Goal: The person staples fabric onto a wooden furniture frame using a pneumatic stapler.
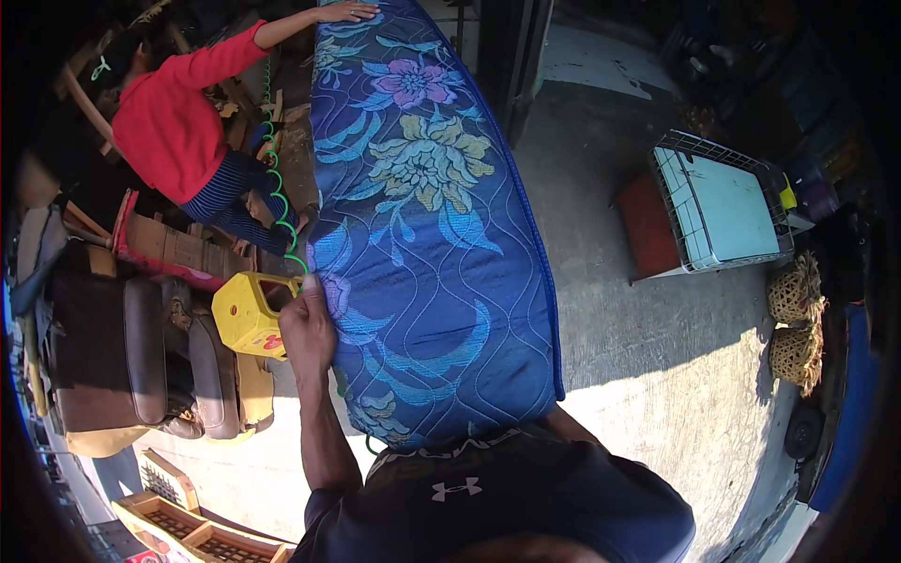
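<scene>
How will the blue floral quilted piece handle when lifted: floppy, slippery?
Probably semi-stiff: the blue quilted piece extends past the left hand to the co-worker's hand without an obvious fold. Its sheen suggests it may slip somewhat, though the quilted texture may add grip.

The long, blue, floral mattress-like piece (432, 253) is quilted cloth with a soft sheen; the hollow yellow box (246, 317) looks smooth plastic; the round tan baskets (794, 295) look rough and woven.
</scene>
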The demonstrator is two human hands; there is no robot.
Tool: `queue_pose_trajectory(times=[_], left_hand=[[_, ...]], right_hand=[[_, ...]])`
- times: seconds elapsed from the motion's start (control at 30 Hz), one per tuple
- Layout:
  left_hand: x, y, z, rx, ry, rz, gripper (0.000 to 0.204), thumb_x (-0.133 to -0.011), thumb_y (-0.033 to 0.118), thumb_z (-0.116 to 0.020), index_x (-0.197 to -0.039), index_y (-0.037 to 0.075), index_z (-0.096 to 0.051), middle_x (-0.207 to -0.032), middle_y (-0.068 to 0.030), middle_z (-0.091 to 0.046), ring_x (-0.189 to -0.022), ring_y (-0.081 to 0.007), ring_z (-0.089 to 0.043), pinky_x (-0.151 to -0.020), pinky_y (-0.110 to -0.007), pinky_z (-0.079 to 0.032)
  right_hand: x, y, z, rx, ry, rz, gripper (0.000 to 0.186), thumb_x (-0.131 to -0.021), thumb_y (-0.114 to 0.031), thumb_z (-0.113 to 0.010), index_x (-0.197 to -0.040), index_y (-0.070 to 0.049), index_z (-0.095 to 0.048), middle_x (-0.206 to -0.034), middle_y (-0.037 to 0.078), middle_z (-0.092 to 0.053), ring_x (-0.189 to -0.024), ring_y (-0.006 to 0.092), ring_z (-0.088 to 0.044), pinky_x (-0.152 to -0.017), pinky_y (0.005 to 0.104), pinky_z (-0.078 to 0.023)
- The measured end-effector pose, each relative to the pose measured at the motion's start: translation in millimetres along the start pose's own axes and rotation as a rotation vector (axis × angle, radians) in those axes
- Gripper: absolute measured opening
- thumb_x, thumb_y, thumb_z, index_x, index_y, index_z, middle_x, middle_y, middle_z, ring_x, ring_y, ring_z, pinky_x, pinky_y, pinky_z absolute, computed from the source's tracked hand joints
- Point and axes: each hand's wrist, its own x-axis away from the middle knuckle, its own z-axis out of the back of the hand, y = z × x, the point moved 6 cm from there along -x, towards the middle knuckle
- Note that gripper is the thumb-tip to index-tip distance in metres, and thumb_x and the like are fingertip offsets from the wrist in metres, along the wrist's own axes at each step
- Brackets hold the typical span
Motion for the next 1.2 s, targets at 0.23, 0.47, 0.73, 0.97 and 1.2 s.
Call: queue_pose_trajectory(times=[0.23,0.47,0.73,0.97,1.2], left_hand=[[-34,-51,61,0.398,-0.046,0.002,0.059,-0.105,0.054,-0.043,-0.086,0.000,-0.062,-0.068,-0.0033,-0.058,-0.060,-0.0098,-0.058,-0.054,-0.025,-0.041],[-10,36,-39,0.099,-0.208,-0.207,0.053,-0.103,0.051,-0.049,-0.116,0.001,-0.061,-0.094,-0.0100,-0.065,-0.083,-0.0155,-0.059,-0.076,-0.031,-0.048],[-1,-26,-48,1.059,0.071,0.493,0.062,-0.102,0.048,-0.053,-0.136,-0.004,-0.053,-0.129,-0.0173,-0.062,-0.115,-0.0248,-0.062,-0.100,-0.038,-0.049],[-32,-113,-66,1.531,-0.354,0.074,0.065,-0.104,0.052,-0.045,-0.137,-0.004,-0.051,-0.131,-0.0176,-0.061,-0.109,-0.0237,-0.065,-0.100,-0.041,-0.048],[-19,-74,-80,1.927,-0.682,0.184,0.068,-0.104,0.053,-0.043,-0.146,0.000,-0.042,-0.137,-0.0183,-0.057,-0.112,-0.0300,-0.064,-0.104,-0.043,-0.048]], right_hand=[[118,56,46,-0.206,-0.290,0.034,0.047,-0.093,-0.041,-0.064,-0.130,-0.013,-0.065,-0.119,0.019,-0.070,-0.116,0.0311,-0.064,-0.103,0.0402,-0.047],[15,141,148,-1.349,1.043,0.068,0.060,-0.104,-0.044,-0.045,-0.149,-0.004,-0.042,-0.147,0.022,-0.047,-0.140,0.0321,-0.041,-0.118,0.0399,-0.030],[-36,59,153,-1.576,0.834,0.263,0.073,-0.101,-0.057,-0.037,-0.154,-0.007,-0.027,-0.155,0.019,-0.030,-0.146,0.0327,-0.027,-0.121,0.0433,-0.023],[15,36,174,-1.496,0.805,0.355,0.085,-0.098,-0.068,-0.029,-0.158,-0.010,-0.014,-0.163,0.016,-0.014,-0.151,0.0332,-0.014,-0.122,0.0464,-0.016],[104,-16,205,-0.868,0.925,0.459,0.099,-0.091,-0.081,-0.019,-0.161,-0.012,-0.005,-0.168,0.014,-0.001,-0.154,0.0337,0.000,-0.124,0.0507,-0.007]])
